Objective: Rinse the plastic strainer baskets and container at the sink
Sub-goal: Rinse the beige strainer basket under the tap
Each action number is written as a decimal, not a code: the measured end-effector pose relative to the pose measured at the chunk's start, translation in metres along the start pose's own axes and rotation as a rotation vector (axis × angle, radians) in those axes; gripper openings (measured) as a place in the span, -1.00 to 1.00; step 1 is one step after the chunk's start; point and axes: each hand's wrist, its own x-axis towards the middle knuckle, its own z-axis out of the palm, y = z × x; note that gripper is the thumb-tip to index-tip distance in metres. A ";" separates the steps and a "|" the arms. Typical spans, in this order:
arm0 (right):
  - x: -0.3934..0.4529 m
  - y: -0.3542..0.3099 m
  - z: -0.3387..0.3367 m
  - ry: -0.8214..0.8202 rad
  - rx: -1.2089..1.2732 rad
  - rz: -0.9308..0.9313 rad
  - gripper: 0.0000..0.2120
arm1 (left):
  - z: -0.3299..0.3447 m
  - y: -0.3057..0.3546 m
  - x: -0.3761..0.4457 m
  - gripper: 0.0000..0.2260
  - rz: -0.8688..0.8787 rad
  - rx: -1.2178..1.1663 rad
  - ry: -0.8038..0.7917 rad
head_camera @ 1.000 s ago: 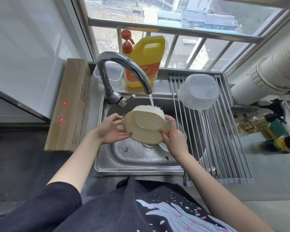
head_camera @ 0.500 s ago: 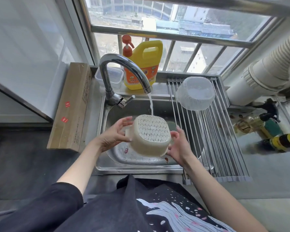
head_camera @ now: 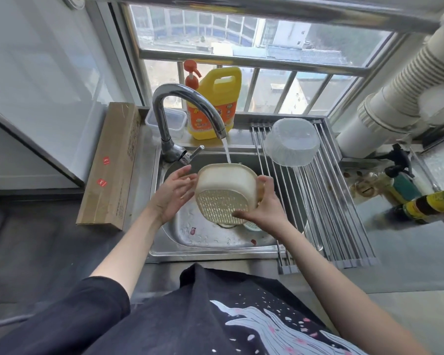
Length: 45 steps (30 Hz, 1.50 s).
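In the head view, the beige strainer basket [head_camera: 226,192] hangs over the sink [head_camera: 164,242], tipped on its side so that its perforated bottom faces the person and its open mouth faces away, toward the window; the stream from the faucet [head_camera: 187,103] strikes its upper rim. The right hand [head_camera: 263,206] carries the basket, with fingers wrapped around its right wall and the thumb laid under the lower edge against the mesh. The left hand [head_camera: 173,196] sits just to the basket's left with palm turned toward it and fingers loosely spread; whether the fingertips touch the left wall cannot be told, so the grip appears to rest on the right side alone. The basket's longer side runs roughly up and down in the picture, between the two hands, and the left hand looks best placed to take the free wall for the next turn under the water. A translucent white basket [head_camera: 291,142] lies mouth-down on the roll-up drying rack [head_camera: 344,221] to the right of the basin, well apart from the hands. A clear lidded container [head_camera: 174,123] stands behind the faucet, beside a yellow detergent jug [head_camera: 215,108] whose orange label carries print too blurred to read. A long cardboard box [head_camera: 110,165] left of the sink bears small red stickers and dark printing, also illegible.
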 end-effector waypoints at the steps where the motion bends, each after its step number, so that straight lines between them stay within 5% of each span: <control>1: -0.002 -0.001 0.002 0.020 -0.050 -0.065 -0.09 | -0.002 0.000 0.000 -0.71 -0.010 0.002 0.027; 5: -0.009 0.006 0.010 -0.053 -0.311 -0.157 -0.14 | -0.009 -0.010 0.005 -0.77 -0.094 0.497 0.114; 8: -0.012 0.014 0.015 0.084 -0.177 -0.150 -0.17 | -0.007 -0.013 0.004 -0.78 -0.081 0.687 0.144; 13: -0.009 0.023 0.011 -0.009 -0.283 -0.077 -0.17 | 0.001 -0.006 -0.002 -0.70 -0.070 0.767 0.118; 16: -0.009 0.028 0.007 0.110 -0.230 -0.084 -0.19 | 0.005 0.000 -0.003 -0.70 -0.058 0.787 0.089; 20: -0.005 0.024 0.006 -0.061 -0.275 -0.076 -0.18 | 0.010 0.001 -0.003 -0.72 -0.078 0.798 0.061; 24: -0.012 0.023 0.009 0.011 -0.112 -0.019 -0.19 | 0.011 0.003 -0.002 -0.79 -0.060 0.711 0.049; 34: -0.013 0.024 0.006 -0.037 -0.135 -0.089 -0.19 | -0.012 -0.007 -0.005 -0.83 -0.220 0.688 -0.063; 41: -0.012 0.031 0.003 -0.111 0.162 0.071 -0.07 | 0.001 -0.005 -0.001 -0.78 -0.201 0.736 -0.041; 45: -0.009 0.038 -0.017 -0.038 0.402 0.214 -0.22 | 0.016 -0.002 -0.002 -0.60 -0.372 0.755 -0.239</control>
